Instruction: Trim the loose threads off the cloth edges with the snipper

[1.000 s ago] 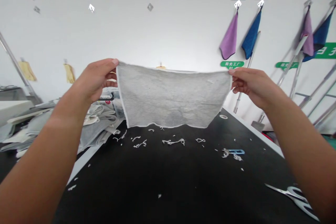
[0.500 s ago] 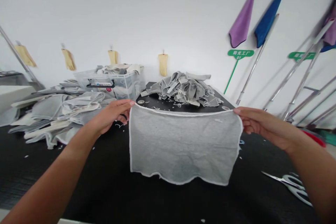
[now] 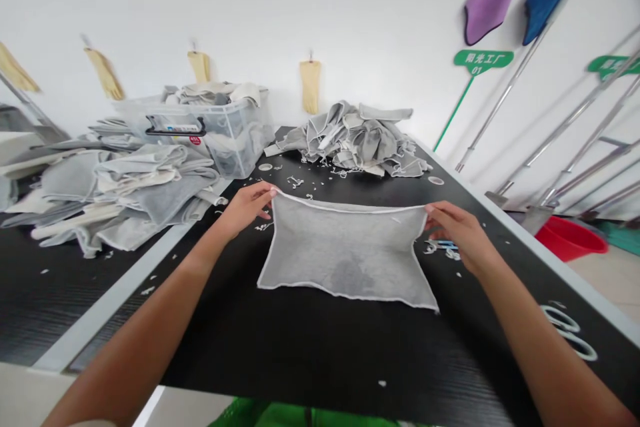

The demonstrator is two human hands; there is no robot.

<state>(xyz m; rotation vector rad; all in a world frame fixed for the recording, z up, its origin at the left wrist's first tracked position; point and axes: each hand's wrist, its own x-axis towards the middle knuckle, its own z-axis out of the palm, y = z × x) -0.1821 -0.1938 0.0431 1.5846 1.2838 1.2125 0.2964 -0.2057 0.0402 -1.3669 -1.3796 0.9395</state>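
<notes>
A grey cloth (image 3: 345,247) with a white stitched edge is stretched between my two hands, a darker patch showing near its lower middle. My left hand (image 3: 250,205) pinches its far left corner. The far right corner is gripped by my right hand (image 3: 456,230). The cloth's near edge appears to rest on the black table (image 3: 310,353). Partly behind my right forearm lie white-handled scissors (image 3: 570,333), their blades hidden. Just beyond my right hand is a small blue item (image 3: 443,244) among thread scraps.
A heap of grey cloths (image 3: 365,140) lies at the table's far end. More cloths (image 3: 130,187) are piled at left beside a clear plastic bin (image 3: 225,140) full of cloths. A red basin (image 3: 570,238) stands on the floor at right. Yellow gloves (image 3: 311,87) hang on the wall.
The cloth has come down from hanging upright to lying lower, its near edge spread toward me on the table. Both hands keep their corners and are closer together. My view has tilted downward.
</notes>
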